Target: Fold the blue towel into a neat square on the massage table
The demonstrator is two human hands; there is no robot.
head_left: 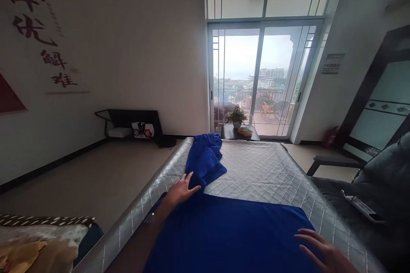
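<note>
A large blue cloth (243, 234) lies mostly flat over the near part of a table with a silver quilted cover (253, 162). Toward the far left of the table, more blue fabric (205, 158) is bunched in folds. My left hand (182, 188) is by the place where the flat cloth meets the folds, its fingers spread and palm down. My right hand (322, 249) hovers over or rests at the cloth's right edge, fingers apart; whether it touches is unclear. Neither hand grips anything. The near edge of the cloth runs out of view.
Beyond the table's far end stands a small dark table (256, 135) with a potted plant (236, 116) and a tissue pack (245, 132). A dark sofa (384, 187) with a power strip (363, 208) is on the right. Piled fabrics (45, 243) lie at lower left.
</note>
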